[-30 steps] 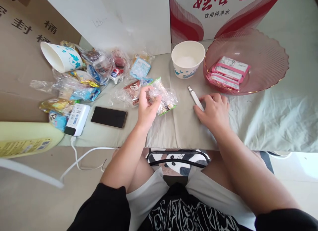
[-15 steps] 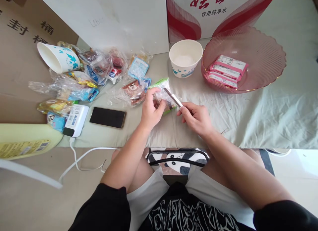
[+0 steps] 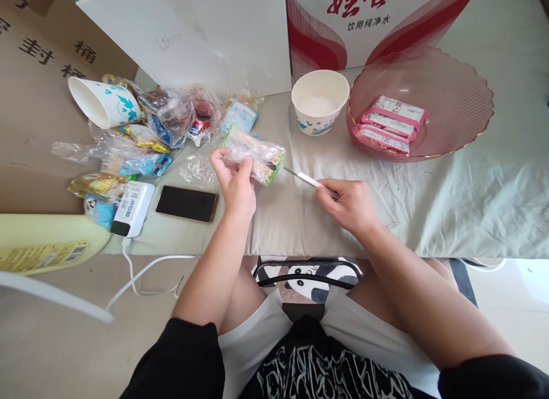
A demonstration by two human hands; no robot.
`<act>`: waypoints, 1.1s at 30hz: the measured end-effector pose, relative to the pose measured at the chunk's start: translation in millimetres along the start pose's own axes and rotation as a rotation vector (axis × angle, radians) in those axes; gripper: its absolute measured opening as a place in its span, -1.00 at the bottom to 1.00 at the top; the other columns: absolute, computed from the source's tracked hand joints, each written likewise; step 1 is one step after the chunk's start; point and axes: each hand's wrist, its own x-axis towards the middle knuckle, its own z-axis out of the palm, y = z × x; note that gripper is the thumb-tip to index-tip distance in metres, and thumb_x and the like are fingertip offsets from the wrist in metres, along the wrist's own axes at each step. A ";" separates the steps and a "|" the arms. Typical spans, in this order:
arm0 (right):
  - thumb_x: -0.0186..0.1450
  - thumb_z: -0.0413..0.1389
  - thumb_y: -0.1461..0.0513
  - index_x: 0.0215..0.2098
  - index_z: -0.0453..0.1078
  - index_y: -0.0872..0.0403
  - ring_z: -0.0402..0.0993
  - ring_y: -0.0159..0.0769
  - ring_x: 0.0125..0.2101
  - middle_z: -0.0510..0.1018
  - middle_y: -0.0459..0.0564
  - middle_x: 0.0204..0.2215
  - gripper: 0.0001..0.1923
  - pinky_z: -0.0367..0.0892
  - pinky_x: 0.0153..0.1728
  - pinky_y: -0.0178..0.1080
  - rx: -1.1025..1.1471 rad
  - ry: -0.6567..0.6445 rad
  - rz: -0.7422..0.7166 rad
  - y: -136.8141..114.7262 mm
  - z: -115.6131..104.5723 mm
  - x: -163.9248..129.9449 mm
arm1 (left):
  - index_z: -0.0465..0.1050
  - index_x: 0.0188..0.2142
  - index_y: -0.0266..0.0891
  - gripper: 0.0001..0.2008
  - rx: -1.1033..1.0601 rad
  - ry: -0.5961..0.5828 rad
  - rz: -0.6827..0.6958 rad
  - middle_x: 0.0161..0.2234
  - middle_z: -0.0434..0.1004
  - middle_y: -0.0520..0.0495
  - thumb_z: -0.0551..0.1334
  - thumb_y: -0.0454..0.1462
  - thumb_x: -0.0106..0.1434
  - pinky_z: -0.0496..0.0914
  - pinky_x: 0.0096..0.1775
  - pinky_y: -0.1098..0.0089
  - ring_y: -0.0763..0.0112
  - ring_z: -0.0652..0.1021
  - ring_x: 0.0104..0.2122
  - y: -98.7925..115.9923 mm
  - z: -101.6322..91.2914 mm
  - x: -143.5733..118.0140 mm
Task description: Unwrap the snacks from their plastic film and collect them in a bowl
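1. The left hand [image 3: 234, 179] pinches a clear crinkled plastic snack packet with a green edge [image 3: 256, 153], lifted above the cloth-covered surface [image 3: 386, 199].
2. The packet's long axis runs left to right.
3. The right hand [image 3: 349, 203] grips a slim white-handled small knife [image 3: 305, 179], blade pointing left towards the packet, just apart from it.

Open cloth at centre and lower right

Crinkled snack wrapper pile [image 3: 141, 130] crowds upper left; white paper bowl [image 3: 319, 102] and pink ribbed plastic bowl [image 3: 454, 84] block the upper right.
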 end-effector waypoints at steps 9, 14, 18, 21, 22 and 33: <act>0.33 0.10 0.19 -0.12 0.57 0.02 0.48 0.04 -0.14 0.67 0.16 -0.20 -0.76 0.31 -0.12 0.00 -0.258 0.273 -0.036 22.3 12.1 5.7 | 0.26 -0.07 -0.08 -0.58 0.163 -0.350 0.082 -0.19 0.35 0.01 0.40 -0.07 0.21 0.36 -0.31 0.42 0.46 0.43 -0.35 -6.4 24.5 -27.3; 0.39 0.03 0.24 -0.10 0.54 0.01 0.52 -0.06 -0.20 0.65 0.13 -0.17 -0.75 0.34 -0.13 -0.03 -0.113 0.290 -0.132 22.1 13.5 6.1 | 0.31 -0.13 -0.12 -0.73 0.326 -0.385 0.150 -0.04 0.41 -0.10 0.34 -0.22 0.23 0.41 -0.17 0.37 0.29 0.49 -0.08 -4.6 23.2 -26.0; 0.44 -0.03 0.23 -0.13 0.51 -0.02 0.55 -0.17 -0.32 0.66 0.00 -0.36 -0.74 0.32 -0.18 -0.11 -0.093 0.255 -0.129 22.1 12.7 6.3 | 0.36 -0.24 -0.14 -0.80 0.473 -0.269 0.132 0.03 0.42 -0.16 0.34 -0.29 0.16 0.41 -0.08 0.30 0.13 0.41 0.17 -7.5 10.9 -12.9; 0.43 -0.03 0.22 -0.07 0.49 -0.01 0.57 -0.12 -0.23 0.69 0.03 -0.29 -0.74 0.31 -0.12 -0.08 -0.144 0.260 -0.176 21.0 15.8 6.0 | 0.39 -0.27 -0.15 -0.81 0.551 -0.232 0.088 -0.15 0.49 -0.07 0.36 -0.30 0.13 0.39 -0.05 0.25 0.23 0.50 -0.08 -6.4 2.0 -5.7; 0.40 0.01 0.20 -0.02 0.48 0.01 0.56 -0.08 -0.16 0.69 0.08 -0.19 -0.73 0.31 -0.10 -0.06 -0.162 0.257 -0.214 20.6 17.4 5.9 | 0.40 -0.25 -0.15 -0.80 0.548 -0.254 0.073 -0.19 0.50 -0.04 0.36 -0.28 0.14 0.39 -0.05 0.25 0.27 0.50 -0.15 -4.9 -0.1 -4.3; 0.17 0.01 0.38 -0.30 0.43 -0.01 0.43 -0.18 -0.37 0.50 -0.01 -0.42 -0.76 0.33 -0.27 -0.11 0.000 0.258 -0.227 17.6 12.2 6.1 | 0.34 -0.44 -0.20 -0.85 0.384 -0.440 -0.019 -0.16 0.56 -0.11 0.29 -0.26 0.19 0.41 -0.13 0.32 0.30 0.56 -0.14 7.0 -3.3 -3.3</act>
